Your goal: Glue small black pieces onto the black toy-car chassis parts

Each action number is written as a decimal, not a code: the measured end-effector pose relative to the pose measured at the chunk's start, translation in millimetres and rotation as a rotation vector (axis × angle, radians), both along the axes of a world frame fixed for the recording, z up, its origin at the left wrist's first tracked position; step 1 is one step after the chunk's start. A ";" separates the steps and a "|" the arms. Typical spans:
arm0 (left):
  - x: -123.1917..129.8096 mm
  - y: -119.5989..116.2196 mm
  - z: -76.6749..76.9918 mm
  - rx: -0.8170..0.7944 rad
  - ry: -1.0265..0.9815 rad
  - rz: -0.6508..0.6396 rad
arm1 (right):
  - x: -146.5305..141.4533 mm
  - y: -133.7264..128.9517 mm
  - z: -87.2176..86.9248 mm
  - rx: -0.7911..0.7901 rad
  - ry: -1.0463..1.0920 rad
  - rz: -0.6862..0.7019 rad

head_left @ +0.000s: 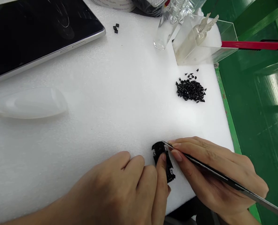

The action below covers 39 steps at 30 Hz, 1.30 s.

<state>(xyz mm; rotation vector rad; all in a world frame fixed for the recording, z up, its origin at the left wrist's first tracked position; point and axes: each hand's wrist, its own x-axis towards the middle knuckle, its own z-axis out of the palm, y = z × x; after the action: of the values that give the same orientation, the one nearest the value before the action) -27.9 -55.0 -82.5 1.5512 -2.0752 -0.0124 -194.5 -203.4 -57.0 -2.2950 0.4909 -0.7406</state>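
A small black plastic part [169,168] lies near the front edge of the white foam mat [120,103]. My left hand [129,184] is closed on it, one fingertip pressing on its top face. In my right hand [214,168] are dark, slender tweezers [214,171], held like a pen, their silvery tip touching the part's upper end. Whether anything is between the tips is too small to tell. Beyond my right hand sits a pile of tiny black pieces [191,90].
A tablet [45,31] is at the upper left, above a white translucent bottle [31,103]. Several small black blocks [116,28] lie at the top. At the upper right are a glass vial [163,32], a clear box [188,47] and a red-handled tool [253,45].
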 end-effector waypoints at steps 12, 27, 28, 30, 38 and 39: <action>5.6 -6.4 4.3 -0.040 -0.142 -0.105 | -4.9 2.0 3.2 0.118 -0.020 -0.144; 3.0 -10.2 4.3 -0.061 -0.041 0.034 | -8.7 -6.7 2.8 0.258 0.009 -0.188; 3.0 -11.1 3.3 -0.072 -0.044 0.033 | -8.3 -7.8 2.9 0.248 0.002 -0.162; 3.5 -12.4 1.4 -0.109 -0.053 0.017 | -8.0 -9.7 2.8 0.229 -0.001 -0.115; 2.4 -13.9 0.8 -0.082 -0.057 0.003 | -7.6 -9.8 6.1 0.243 0.036 -0.104; 2.8 -14.3 1.4 -0.082 -0.061 -0.007 | -5.0 -11.2 9.5 0.240 0.041 -0.114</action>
<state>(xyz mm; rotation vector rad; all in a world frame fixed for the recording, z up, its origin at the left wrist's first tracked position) -25.1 -69.3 -81.1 1.5131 -2.1007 0.1169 -199.5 -214.6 -47.5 -2.0748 0.6961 -0.6517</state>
